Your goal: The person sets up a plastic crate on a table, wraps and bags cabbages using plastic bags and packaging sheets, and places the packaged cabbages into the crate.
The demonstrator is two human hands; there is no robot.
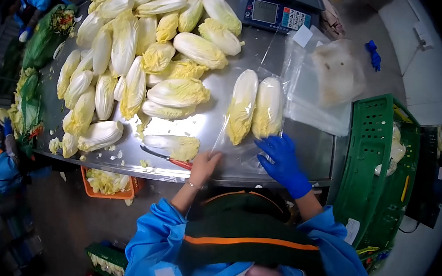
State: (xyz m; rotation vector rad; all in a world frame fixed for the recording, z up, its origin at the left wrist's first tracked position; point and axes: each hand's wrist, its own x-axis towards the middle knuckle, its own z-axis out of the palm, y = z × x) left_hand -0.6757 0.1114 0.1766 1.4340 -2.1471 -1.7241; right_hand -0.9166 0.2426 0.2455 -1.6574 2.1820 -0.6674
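Note:
Two pale cabbages, a left one [242,107] and a right one [269,108], lie side by side in a clear plastic bag on the metal table [220,92]. My bare left hand [205,167] is closed at the bag's lower left edge, pinching the film. Gloved in blue, my right hand [282,162] rests with fingers spread on the bag's lower end, just below the right cabbage. Beside my left hand lie a red-handled knife [180,163] and a loose piece of cabbage [175,145].
Many cabbages [134,44] are heaped at the left. A scale [281,13] stands at the back, with clear bags [315,102] to its front right. Green crates [369,168] stand at the right, an orange crate [109,194] below the table. Two co-workers [2,170] are at far left.

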